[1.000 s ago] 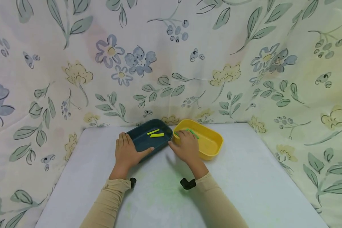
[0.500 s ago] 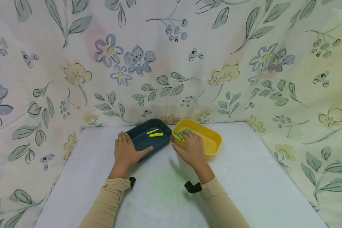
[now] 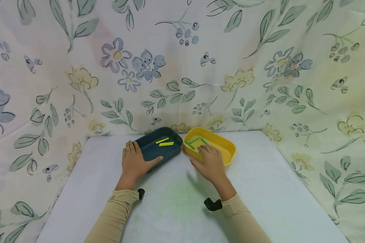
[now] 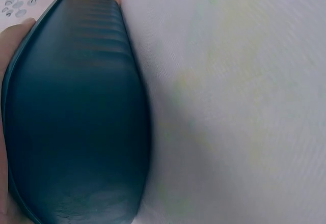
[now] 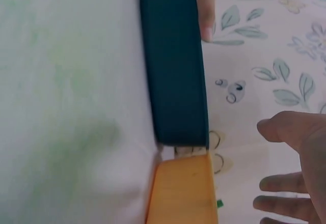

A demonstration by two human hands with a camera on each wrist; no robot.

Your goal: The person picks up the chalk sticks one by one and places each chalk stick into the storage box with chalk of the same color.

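Observation:
My left hand [image 3: 134,164] rests at the left end of a dark blue tray [image 3: 150,159], fingers straight and thumb stretched along the near rim. In the left wrist view, the tray's outer wall [image 4: 76,117] fills the left side. Three short yellow sticks [image 3: 166,144] lie in that tray. Over the near left rim of a yellow tray [image 3: 226,152] is my right hand [image 3: 211,163], thumb and fingers apart. Several short green sticks [image 3: 194,140] lie in the left part of the yellow tray. One is partly hidden by my right fingertips. In the right wrist view the right fingers [image 5: 282,203] look straight.
Both trays stand at the back of a white-covered table [image 3: 170,209], their inner corners almost touching. A floral cloth [image 3: 182,67] hangs directly behind them. Each wrist carries a small black camera [image 3: 213,204].
My right hand has drawn back to the right and toward me, uncovering more of the green sticks. The left hand and the blue tray have stayed in place.

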